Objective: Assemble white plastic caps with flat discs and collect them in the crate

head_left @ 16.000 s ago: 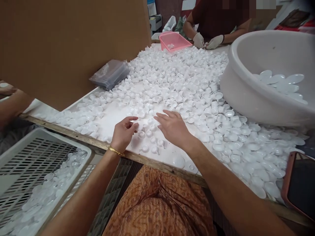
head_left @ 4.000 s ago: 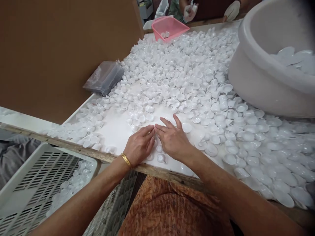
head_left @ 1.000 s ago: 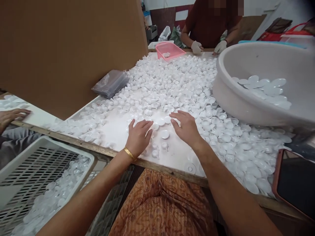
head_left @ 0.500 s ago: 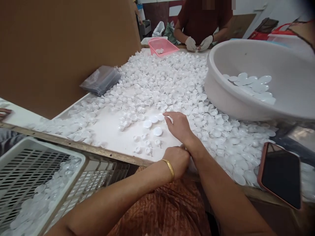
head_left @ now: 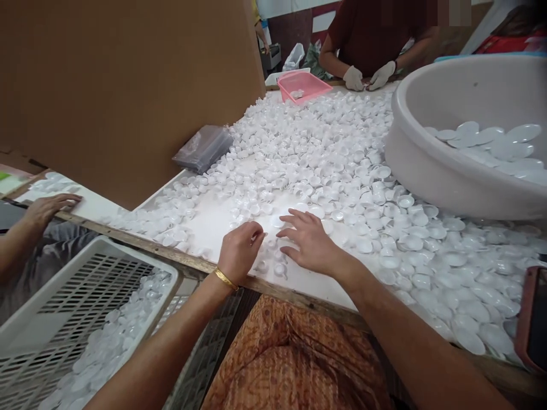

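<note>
The left hand (head_left: 239, 252) has swung away from the right hand (head_left: 311, 244) to the left side of the miniature cups (head_left: 280, 270). Beneath these is the white tabletop (head_left: 314, 288); well right of them, the off-white tub (head_left: 427, 165). Just right of them the right fingers spread, apparently empty; the left ones curl, their hold hidden.

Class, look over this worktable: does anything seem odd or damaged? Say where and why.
The reddish-cased phone looks out of place at the view's right edge: it is no dish or container, yet sits beside loose white dishes. No damage is clear, though the pieces are too small to check.
</note>
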`<state>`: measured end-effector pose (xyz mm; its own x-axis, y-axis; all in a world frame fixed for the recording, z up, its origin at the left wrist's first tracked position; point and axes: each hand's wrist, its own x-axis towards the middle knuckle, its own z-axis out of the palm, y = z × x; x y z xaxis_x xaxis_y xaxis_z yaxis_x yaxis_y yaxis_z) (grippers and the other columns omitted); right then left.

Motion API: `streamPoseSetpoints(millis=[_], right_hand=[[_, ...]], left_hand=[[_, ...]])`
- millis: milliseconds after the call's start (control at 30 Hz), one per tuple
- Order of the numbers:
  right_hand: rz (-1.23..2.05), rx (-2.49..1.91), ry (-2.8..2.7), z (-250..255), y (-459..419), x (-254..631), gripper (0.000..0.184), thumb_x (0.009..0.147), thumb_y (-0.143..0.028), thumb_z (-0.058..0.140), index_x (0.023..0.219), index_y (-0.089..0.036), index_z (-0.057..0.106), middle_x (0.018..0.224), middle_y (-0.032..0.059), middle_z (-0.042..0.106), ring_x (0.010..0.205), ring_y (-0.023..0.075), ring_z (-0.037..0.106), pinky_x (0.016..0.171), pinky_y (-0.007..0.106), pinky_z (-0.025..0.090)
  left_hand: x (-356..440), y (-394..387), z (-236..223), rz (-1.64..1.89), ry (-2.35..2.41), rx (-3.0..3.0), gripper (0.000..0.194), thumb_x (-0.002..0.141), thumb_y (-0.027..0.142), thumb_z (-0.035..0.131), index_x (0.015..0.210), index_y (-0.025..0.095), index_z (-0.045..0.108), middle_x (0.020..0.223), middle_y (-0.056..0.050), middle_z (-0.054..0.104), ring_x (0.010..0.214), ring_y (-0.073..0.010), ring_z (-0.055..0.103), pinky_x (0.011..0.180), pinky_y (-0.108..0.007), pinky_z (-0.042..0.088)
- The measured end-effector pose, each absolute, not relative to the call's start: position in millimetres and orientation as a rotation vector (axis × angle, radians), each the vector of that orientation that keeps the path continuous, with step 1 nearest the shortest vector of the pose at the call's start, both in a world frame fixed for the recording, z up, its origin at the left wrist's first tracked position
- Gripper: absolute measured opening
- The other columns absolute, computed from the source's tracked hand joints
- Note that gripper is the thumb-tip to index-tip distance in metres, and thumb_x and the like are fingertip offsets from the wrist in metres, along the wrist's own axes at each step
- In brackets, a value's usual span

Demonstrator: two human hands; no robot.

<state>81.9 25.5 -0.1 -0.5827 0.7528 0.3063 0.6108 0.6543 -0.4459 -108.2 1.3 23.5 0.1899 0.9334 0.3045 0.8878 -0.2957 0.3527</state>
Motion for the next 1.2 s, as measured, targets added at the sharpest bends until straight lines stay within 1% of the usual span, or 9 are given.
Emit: streamPoseSetpoints(millis=[67,133,233,367,467,667,867,1033,1200], right_hand=[[0.358,-1.096,-2.403,-4,22,73,0.022,0.078,-0.03,0.06,0.097,-0.021,0.065,0.126,0.0087,0.051,0.128,0.0283,0.029,0.102,0.053,0.02],[0.33,-1.132,-2.372,-5,20,67,0.018,0.08,-0.029,0.059,0.094,-0.021,0.066,0.124,0.0095,0.053,0.127,0.0281,0.03,0.101,0.053,0.021],[0.306,-1.158,-2.315,-4,21,60,0.015,0.08,-0.028,0.058,0.09,-0.02,0.067,0.121,0.0091,0.055,0.126,0.0278,0.032,0.101,0.052,0.023],[0.275,-1.105,-2.313,-6,23,53,0.01,0.077,-0.025,0.063,0.085,-0.021,0.068,0.12,0.0081,0.057,0.125,0.0274,0.034,0.1,0.051,0.024],[0.239,-1.095,-2.317,-11,23,50,0.008,0.076,-0.022,0.064,0.082,-0.021,0.067,0.118,0.0079,0.058,0.124,0.0272,0.036,0.1,0.051,0.024],[0.21,-1.135,-2.286,-15,24,47,0.008,0.077,-0.022,0.061,0.084,-0.02,0.067,0.118,0.0085,0.058,0.124,0.0279,0.035,0.1,0.051,0.024],[0.297,-1.109,-2.277,-18,24,41,0.01,0.077,-0.021,0.062,0.085,-0.021,0.067,0.118,0.0081,0.058,0.125,0.0282,0.035,0.099,0.053,0.025],[0.3,-1.135,-2.219,-22,28,42,0.007,0.077,-0.026,0.061,0.08,-0.021,0.065,0.119,0.0092,0.057,0.124,0.0301,0.035,0.098,0.055,0.025],[0.28,-1.185,-2.233,-21,29,45,0.008,0.076,-0.027,0.063,0.077,-0.019,0.064,0.121,0.009,0.056,0.125,0.0294,0.034,0.101,0.053,0.021]], left_hand=[[-110,1,14,0.747,1.762,2.387,0.008,0.083,0.019,0.049,0.076,0.017,0.054,0.072,-0.001,0.059,0.066,-0.0123,0.056,0.062,-0.025,0.044],[-110,0,8,0.79,1.762,2.363,0.007,0.083,0.018,0.049,0.077,0.017,0.053,0.073,-0.001,0.059,0.067,-0.0122,0.057,0.064,-0.025,0.046],[-117,-1,6,0.879,1.79,2.235,0.005,0.081,0.017,0.05,0.076,0.017,0.054,0.071,0.0,0.059,0.065,-0.0115,0.057,0.063,-0.024,0.048],[-128,-1,7,0.921,1.839,2.135,0.006,0.079,0.018,0.051,0.074,0.018,0.055,0.069,0.001,0.058,0.063,-0.011,0.056,0.061,-0.023,0.049],[-128,-2,6,0.846,1.874,2.197,0.006,0.078,0.017,0.051,0.073,0.018,0.054,0.069,0.001,0.058,0.063,-0.0111,0.056,0.061,-0.023,0.047],[-128,-9,9,0.499,1.892,2.406,0.007,0.08,0.016,0.049,0.074,0.019,0.052,0.071,0.0,0.056,0.067,-0.0135,0.053,0.061,-0.025,0.042],[-128,-5,12,0.633,1.936,2.441,0.01,0.084,0.019,0.046,0.076,0.019,0.052,0.072,-0.001,0.056,0.071,-0.0142,0.053,0.065,-0.026,0.041],[-109,3,6,0.52,1.841,2.565,0.012,0.084,0.017,0.044,0.075,0.019,0.052,0.073,-0.002,0.055,0.072,-0.0157,0.052,0.064,-0.027,0.042],[-108,-1,6,0.589,1.691,2.528,0.007,0.083,0.02,0.05,0.079,0.018,0.056,0.076,-0.003,0.059,0.076,-0.0157,0.054,0.067,-0.028,0.045]])
